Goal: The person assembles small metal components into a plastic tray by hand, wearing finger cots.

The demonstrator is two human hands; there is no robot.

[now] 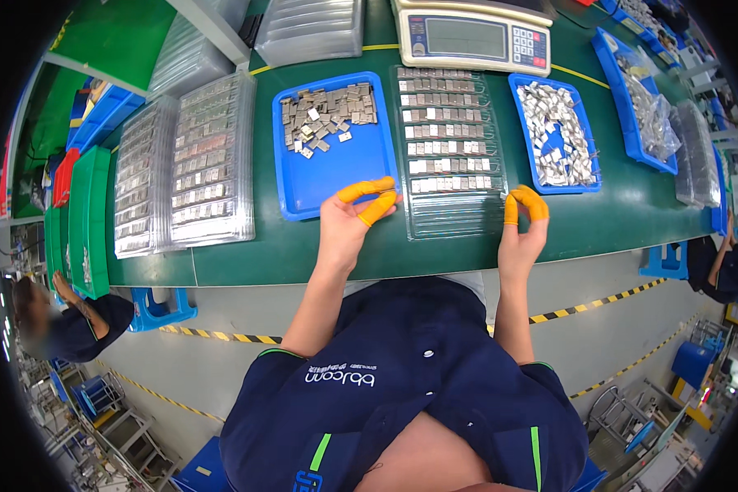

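Yellow finger cots cover the thumb and index finger of each hand. My left hand [354,215] is closed in a pinch between a blue tray [320,184] and a clear plastic blister tray [451,223]; whatever is between its fingertips is too small to make out. My right hand [526,225] has curled fingers by the right edge of the blister tray, their grip unclear in detail. Several rows of small silvery metal parts [447,148] fill the blister tray's upper slots, while its nearest slots look bare. Loose flat metal pieces [328,115] lie in the blue tray's far half.
Right of the blister tray, another blue tray [578,189] holds many small white-silver parts. A weighing scale [471,37] stands behind. Filled blister trays [213,164] are stacked left, beside a green bin [90,230]. Co-workers [74,320] sit at both sides.
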